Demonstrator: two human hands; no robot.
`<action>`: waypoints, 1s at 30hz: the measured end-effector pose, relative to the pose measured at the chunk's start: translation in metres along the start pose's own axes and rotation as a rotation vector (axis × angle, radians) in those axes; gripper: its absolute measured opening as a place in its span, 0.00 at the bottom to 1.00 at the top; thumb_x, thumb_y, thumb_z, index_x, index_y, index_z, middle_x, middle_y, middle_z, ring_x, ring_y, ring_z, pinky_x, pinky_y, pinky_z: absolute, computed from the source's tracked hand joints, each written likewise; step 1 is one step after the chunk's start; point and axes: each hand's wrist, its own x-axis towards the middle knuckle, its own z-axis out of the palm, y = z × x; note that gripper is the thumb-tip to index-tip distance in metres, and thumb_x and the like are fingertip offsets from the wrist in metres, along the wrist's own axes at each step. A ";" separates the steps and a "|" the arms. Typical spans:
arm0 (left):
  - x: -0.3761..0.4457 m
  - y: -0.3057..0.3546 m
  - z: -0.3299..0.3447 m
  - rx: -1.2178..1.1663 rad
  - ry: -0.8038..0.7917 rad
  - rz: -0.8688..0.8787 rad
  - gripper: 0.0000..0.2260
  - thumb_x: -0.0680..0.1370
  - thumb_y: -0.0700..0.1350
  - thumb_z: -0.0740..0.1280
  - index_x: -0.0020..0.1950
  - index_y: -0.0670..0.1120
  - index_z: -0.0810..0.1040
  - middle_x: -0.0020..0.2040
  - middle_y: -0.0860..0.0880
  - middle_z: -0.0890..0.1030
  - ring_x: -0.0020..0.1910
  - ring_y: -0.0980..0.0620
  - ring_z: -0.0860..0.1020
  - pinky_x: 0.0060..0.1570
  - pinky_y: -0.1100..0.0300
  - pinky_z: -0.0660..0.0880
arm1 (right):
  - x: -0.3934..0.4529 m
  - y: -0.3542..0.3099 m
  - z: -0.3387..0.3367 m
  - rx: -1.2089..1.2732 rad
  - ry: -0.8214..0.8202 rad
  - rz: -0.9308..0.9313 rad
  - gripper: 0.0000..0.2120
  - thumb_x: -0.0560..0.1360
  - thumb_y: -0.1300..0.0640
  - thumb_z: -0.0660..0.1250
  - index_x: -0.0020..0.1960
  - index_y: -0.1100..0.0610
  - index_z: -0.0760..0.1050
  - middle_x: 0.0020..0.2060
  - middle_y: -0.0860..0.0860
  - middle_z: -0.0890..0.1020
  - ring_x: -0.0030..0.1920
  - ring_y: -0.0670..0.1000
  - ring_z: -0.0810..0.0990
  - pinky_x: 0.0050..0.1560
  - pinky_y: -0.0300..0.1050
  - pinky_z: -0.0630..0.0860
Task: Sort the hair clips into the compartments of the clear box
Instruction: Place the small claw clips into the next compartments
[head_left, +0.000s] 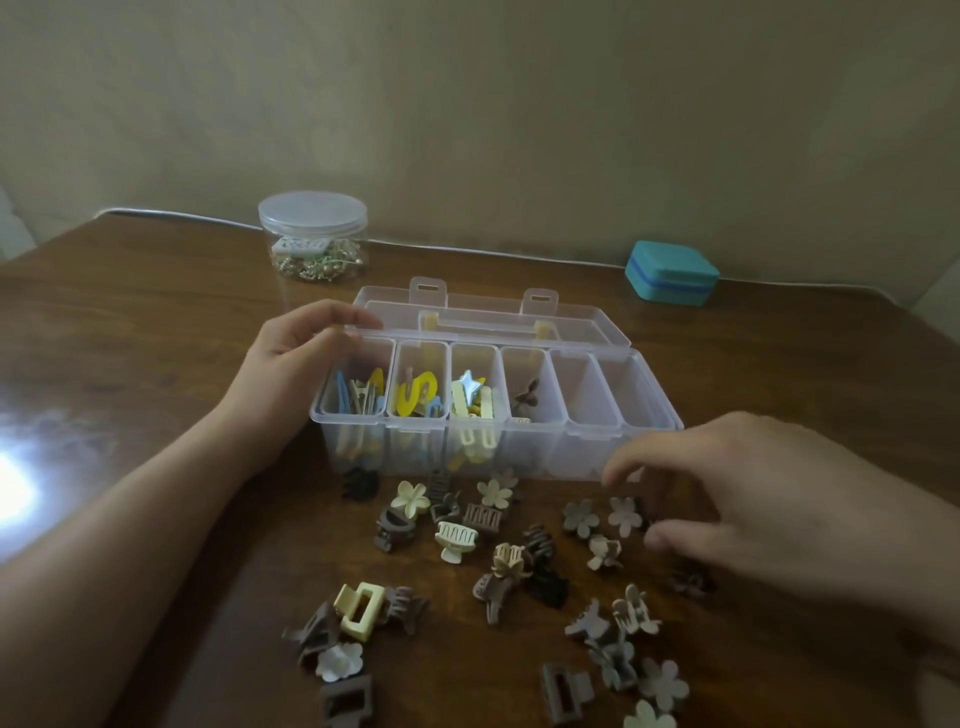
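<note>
A clear box (587, 447) with its lid (519, 317) folded back stands open on the brown wooden tabletop (156, 332), a row of six compartments running left to right. The left hand (301, 358) rests at the box's far-left corner, fingers curled over the rim in a closed grip on it. The first two compartments hold blue and yellow flat clips (410, 397), the third a silver star clip (470, 387) among pale yellow ones, the fourth a brown clip (525, 392); the two rightmost look empty. The right hand (769, 499) hovers over the loose pile of claw clips (457, 540) in front of the box, its grip open, fingers spread and holding nothing. A lidded clear jar (313, 236) and a teal case (671, 270) stand near the wall.
</note>
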 end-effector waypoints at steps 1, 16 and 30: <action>0.000 0.000 0.000 0.000 0.000 0.000 0.10 0.72 0.45 0.62 0.50 0.48 0.81 0.38 0.48 0.85 0.40 0.53 0.82 0.48 0.54 0.74 | 0.000 0.001 -0.004 0.064 0.023 -0.018 0.18 0.70 0.41 0.69 0.57 0.29 0.67 0.48 0.32 0.77 0.45 0.36 0.75 0.45 0.34 0.74; 0.000 0.001 -0.001 0.001 0.002 -0.022 0.10 0.72 0.45 0.62 0.50 0.48 0.81 0.39 0.46 0.86 0.44 0.47 0.82 0.51 0.49 0.77 | 0.045 -0.014 0.013 0.503 0.587 -0.015 0.10 0.73 0.56 0.72 0.53 0.47 0.80 0.38 0.45 0.82 0.39 0.44 0.80 0.38 0.32 0.77; 0.000 0.002 -0.001 0.024 0.002 -0.017 0.11 0.71 0.45 0.62 0.49 0.47 0.81 0.38 0.46 0.85 0.43 0.49 0.82 0.51 0.50 0.78 | 0.010 -0.020 0.031 0.101 0.148 -0.224 0.09 0.74 0.43 0.64 0.54 0.41 0.72 0.45 0.36 0.77 0.49 0.38 0.74 0.47 0.40 0.76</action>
